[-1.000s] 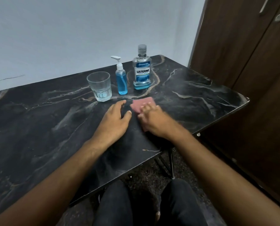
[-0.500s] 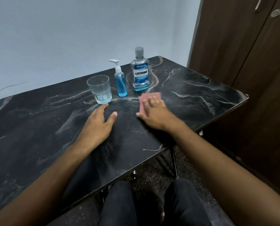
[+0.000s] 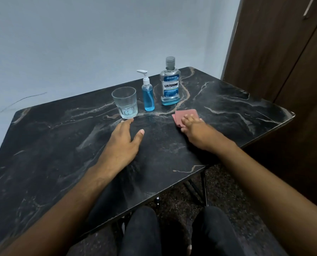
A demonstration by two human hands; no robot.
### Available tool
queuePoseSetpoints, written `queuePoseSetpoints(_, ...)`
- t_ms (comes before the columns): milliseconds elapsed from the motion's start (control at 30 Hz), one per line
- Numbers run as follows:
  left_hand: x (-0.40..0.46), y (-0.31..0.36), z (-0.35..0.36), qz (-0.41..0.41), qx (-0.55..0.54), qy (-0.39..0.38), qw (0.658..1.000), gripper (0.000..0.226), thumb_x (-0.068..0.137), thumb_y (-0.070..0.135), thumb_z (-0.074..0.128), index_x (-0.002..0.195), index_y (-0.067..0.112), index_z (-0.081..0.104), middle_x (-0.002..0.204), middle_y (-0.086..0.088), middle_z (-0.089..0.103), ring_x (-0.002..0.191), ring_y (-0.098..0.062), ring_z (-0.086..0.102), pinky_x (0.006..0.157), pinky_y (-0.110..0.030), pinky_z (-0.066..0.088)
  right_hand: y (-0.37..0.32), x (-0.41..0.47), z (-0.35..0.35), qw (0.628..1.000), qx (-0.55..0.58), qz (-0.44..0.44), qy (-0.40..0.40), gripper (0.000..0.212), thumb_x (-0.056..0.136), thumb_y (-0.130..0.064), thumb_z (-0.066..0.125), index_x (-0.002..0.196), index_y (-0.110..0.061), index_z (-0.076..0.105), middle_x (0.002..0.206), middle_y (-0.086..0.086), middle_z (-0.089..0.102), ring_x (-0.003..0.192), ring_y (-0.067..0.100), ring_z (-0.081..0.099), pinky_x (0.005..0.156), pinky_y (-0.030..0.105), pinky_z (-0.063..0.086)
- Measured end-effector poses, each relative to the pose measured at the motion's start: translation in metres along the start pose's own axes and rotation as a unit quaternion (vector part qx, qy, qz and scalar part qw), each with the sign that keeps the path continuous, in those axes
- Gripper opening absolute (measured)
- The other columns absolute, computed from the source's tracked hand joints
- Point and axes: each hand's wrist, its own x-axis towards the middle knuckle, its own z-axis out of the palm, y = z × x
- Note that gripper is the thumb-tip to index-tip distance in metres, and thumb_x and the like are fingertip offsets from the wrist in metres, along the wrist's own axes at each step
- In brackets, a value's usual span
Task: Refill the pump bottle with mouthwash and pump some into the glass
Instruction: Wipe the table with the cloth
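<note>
A dark marble-patterned table (image 3: 228,108) is seen from above, set against a pale wall (image 3: 80,43) with a brown wooden door (image 3: 283,52) at the right. Three items are lined up near the far edge: a glass (image 3: 124,102) at the left, a pump bottle (image 3: 147,93) just beside it in the middle, and a mouthwash bottle (image 3: 170,84) at the right, all upright. A little pale blue liquid is held in the bottom of the glass. The pump bottle is filled with blue liquid nearly to its shoulder and is topped by a white pump with the nozzle turned left. The mouthwash bottle is capped, labelled Listerine Cool Mint, and only a shallow blue layer is left at its base. The left hand (image 3: 124,143) is laid flat on the table, palm down, fingers spread and empty, its fingertips just short of the glass. The right hand (image 3: 196,130) is pressed down on a pink cloth (image 3: 184,115), which is spread on the table in front of the mouthwash bottle; the fingers rest on top of the cloth rather than being closed around it. The two hands are kept well apart. Dark-trousered knees (image 3: 141,231) are visible below the table's near edge, above a speckled floor (image 3: 178,200).
</note>
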Motion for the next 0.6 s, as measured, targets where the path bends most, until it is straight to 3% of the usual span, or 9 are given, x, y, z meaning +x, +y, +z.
queuePoseSetpoints(67, -0.002, 0.005, 0.004, 0.02, 0.003, 0.01, 1.0, 0.061, 0.104, 0.042, 0.052, 0.156, 0.012, 0.038, 0.162, -0.004, 0.039, 0.151, -0.018, 0.032, 0.122, -0.03, 0.023, -0.016, 0.016, -0.002, 1.0, -0.015, 0.016, -0.011, 0.059, 0.109, -0.032, 0.029, 0.16, -0.005, 0.016, 0.168, 0.016, 0.008, 0.156, 0.028, 0.004, 0.124, 0.046, 0.004)
queuePoseSetpoints(133, -0.002, 0.009, 0.008, 0.03, 0.003, 0.015, 0.999, 0.059, 0.105, 0.039, 0.052, 0.155, 0.009, 0.04, 0.161, -0.007, 0.04, 0.153, -0.02, 0.029, 0.126, -0.032, 0.02, -0.053, 0.018, 0.007, 0.999, -0.011, -0.04, -0.025, 0.059, 0.109, -0.032, 0.029, 0.161, -0.007, 0.014, 0.168, 0.017, 0.006, 0.156, 0.03, 0.002, 0.124, 0.049, 0.002)
queuePoseSetpoints(267, 0.0, 0.014, 0.007, 0.036, -0.008, 0.022, 0.999, 0.054, 0.106, 0.034, 0.05, 0.152, 0.006, 0.044, 0.159, -0.012, 0.043, 0.157, -0.026, 0.022, 0.128, -0.037, 0.018, -0.13, -0.029, 0.029, 0.965, 0.04, -0.257, 0.013, 0.048, 0.102, -0.016, 0.047, 0.148, -0.002, 0.045, 0.157, 0.018, 0.038, 0.15, 0.031, 0.022, 0.122, 0.047, 0.014)
queuePoseSetpoints(333, 0.002, 0.019, 0.005, 0.051, -0.02, 0.019, 0.998, 0.053, 0.106, 0.037, 0.049, 0.151, 0.008, 0.045, 0.158, -0.01, 0.044, 0.156, -0.026, 0.024, 0.128, -0.043, 0.022, -0.137, -0.058, 0.033, 0.953, 0.052, -0.298, 0.017, 0.044, 0.105, -0.02, 0.048, 0.145, -0.003, 0.051, 0.154, 0.019, 0.044, 0.151, 0.029, 0.017, 0.123, 0.041, 0.013)
queuePoseSetpoints(400, 0.005, 0.025, 0.004, 0.07, -0.02, 0.011, 0.997, 0.054, 0.106, 0.038, 0.05, 0.151, 0.009, 0.045, 0.155, -0.008, 0.047, 0.152, -0.026, 0.033, 0.125, -0.046, 0.027, -0.119, -0.079, 0.033, 0.957, 0.072, -0.28, -0.003, 0.048, 0.107, -0.027, 0.043, 0.151, -0.009, 0.043, 0.162, 0.013, 0.032, 0.155, 0.022, 0.008, 0.126, 0.039, 0.007)
queuePoseSetpoints(500, 0.007, 0.028, 0.008, 0.068, -0.007, 0.001, 0.998, 0.056, 0.105, 0.04, 0.05, 0.153, 0.011, 0.044, 0.154, -0.008, 0.048, 0.147, -0.023, 0.039, 0.125, -0.041, 0.028, -0.065, -0.086, 0.021, 0.982, 0.045, -0.182, -0.014, 0.056, 0.108, -0.03, 0.037, 0.16, -0.013, 0.024, 0.169, 0.004, 0.011, 0.156, 0.015, 0.002, 0.123, 0.029, -0.007)
queuePoseSetpoints(600, 0.0, 0.028, 0.018, 0.032, -0.011, -0.056, 0.998, 0.061, 0.105, 0.049, 0.045, 0.158, 0.02, 0.036, 0.163, -0.005, 0.04, 0.15, -0.022, 0.036, 0.124, -0.04, 0.028, -0.01, -0.068, -0.001, 1.0, 0.004, -0.027, -0.009, 0.056, 0.109, -0.031, 0.032, 0.161, -0.012, 0.02, 0.17, 0.005, 0.008, 0.156, 0.017, 0.004, 0.124, 0.033, 0.0)
